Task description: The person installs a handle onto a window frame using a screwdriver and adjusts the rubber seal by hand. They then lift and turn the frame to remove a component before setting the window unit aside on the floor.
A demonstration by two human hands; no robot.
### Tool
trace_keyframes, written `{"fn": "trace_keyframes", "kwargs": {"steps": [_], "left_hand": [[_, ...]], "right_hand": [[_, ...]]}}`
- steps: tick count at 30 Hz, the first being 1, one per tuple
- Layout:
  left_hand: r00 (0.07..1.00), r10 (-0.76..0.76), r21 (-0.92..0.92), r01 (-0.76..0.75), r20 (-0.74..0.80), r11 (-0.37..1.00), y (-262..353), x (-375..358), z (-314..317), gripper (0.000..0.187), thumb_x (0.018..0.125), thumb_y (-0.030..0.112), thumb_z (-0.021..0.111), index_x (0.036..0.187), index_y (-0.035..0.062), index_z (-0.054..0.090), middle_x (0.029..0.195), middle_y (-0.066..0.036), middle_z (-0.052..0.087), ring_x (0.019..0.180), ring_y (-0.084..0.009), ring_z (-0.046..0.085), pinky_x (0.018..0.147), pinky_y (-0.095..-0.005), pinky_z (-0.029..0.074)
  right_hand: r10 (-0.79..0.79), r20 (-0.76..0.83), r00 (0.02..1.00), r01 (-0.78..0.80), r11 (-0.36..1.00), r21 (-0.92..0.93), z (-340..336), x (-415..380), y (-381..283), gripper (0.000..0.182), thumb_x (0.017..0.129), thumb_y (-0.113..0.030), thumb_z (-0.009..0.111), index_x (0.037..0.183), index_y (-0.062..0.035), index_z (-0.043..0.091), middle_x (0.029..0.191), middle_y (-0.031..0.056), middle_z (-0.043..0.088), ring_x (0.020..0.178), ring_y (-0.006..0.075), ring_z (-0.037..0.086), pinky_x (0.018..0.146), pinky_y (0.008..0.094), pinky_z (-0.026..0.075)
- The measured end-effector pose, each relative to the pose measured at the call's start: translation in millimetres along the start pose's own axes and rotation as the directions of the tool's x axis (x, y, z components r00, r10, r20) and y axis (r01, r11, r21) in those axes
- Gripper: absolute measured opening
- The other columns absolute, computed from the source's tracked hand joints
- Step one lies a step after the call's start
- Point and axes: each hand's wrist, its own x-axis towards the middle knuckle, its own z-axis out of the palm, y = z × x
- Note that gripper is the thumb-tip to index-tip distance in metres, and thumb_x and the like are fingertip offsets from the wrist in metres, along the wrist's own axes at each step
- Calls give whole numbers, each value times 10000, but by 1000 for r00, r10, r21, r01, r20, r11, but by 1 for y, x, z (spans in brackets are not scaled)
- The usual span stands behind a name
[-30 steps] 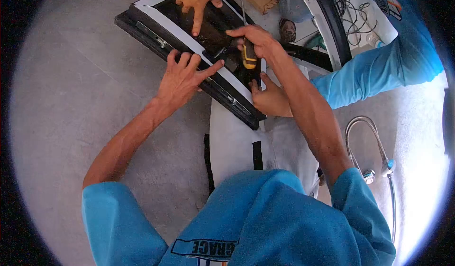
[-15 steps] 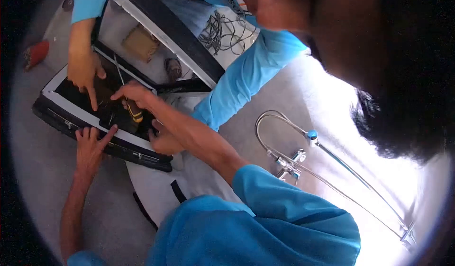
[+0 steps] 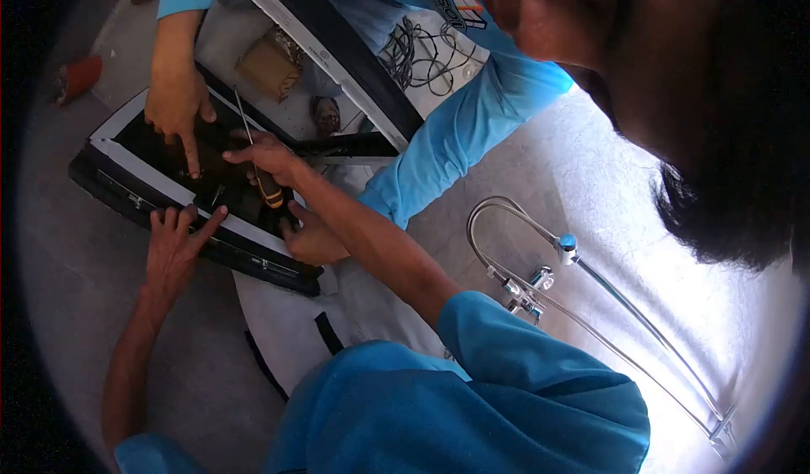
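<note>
My left hand (image 3: 175,244) rests with spread fingers on the near edge of a black case (image 3: 139,210) lined with a pale strip. In my right hand (image 3: 268,158) is a screwdriver (image 3: 270,190) with a yellow and black handle; its long shaft slants up and left over the dark inside of the case. A co-worker's hand (image 3: 178,115) points down into the case with the index finger. The co-worker's other hand (image 3: 314,236) holds the case's right end, just below my right hand. Details inside the case are too dark to make out.
The raised lid frame (image 3: 325,48) stands behind. Beyond are a brown box (image 3: 267,67), tangled cables (image 3: 419,52) and a red object (image 3: 80,78). A shower hose and mixer tap (image 3: 527,295) lie to the right. The co-worker's head (image 3: 675,94) fills the upper right.
The whole scene has shifted slightly right in the view. My right hand still holds the screwdriver, whose shaft now shows more clearly. The co-worker's finger still points into the case.
</note>
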Motion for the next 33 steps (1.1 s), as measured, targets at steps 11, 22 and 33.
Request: {"fn": "trace_keyframes", "kwargs": {"steps": [11,22,33], "left_hand": [[987,34,-248,6,158,969,0,22,-47,643,712,290,707,1300,199,462,1088,-136,460,1030,-287,435,939,-438,325],[992,30,-106,-17,122,994,1,49,-23,140,776,178,582,828,108,691,898,-82,451,918,-239,431,788,-354,350],[622,-488,-370,320,-612,872,-41,48,-4,129,819,19,496,933,-3,553,814,-168,572,799,-336,529,730,-442,383]], "right_hand": [[27,230,973,18,981,-192,-13,9,0,569,729,-262,739,1237,-115,528,993,78,627,880,166,574,666,332,476],[-35,323,946,86,986,-145,-8,23,23,568,719,-219,759,1222,-83,533,839,-7,596,604,70,528,501,213,441],[-49,318,947,110,978,-175,-6,13,26,470,772,-257,717,1167,-87,526,805,29,597,613,104,574,479,224,427]]}}
